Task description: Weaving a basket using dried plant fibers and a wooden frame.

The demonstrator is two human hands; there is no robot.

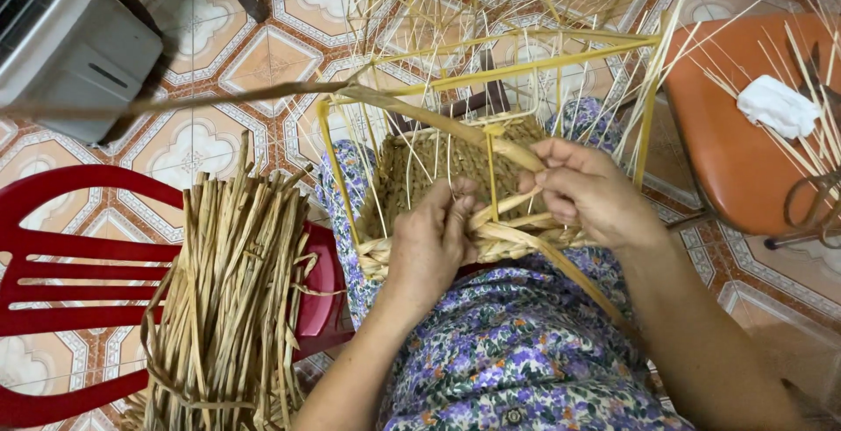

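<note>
on my lap the basket [455,177] has its base woven and only the lowest side rows in, my left hand [429,243] pressing them flat, my right hand [589,193] pinching a straw strand [420,114].

- left hand [429,243] presses woven rim of half-made basket [438,168] on lap
- right hand [589,190] pinches flat straw strand [455,124]
- dried straw bundle [229,291] lies on red chair [61,264]
- white cloth [778,105] on orange stool [745,159]
</note>
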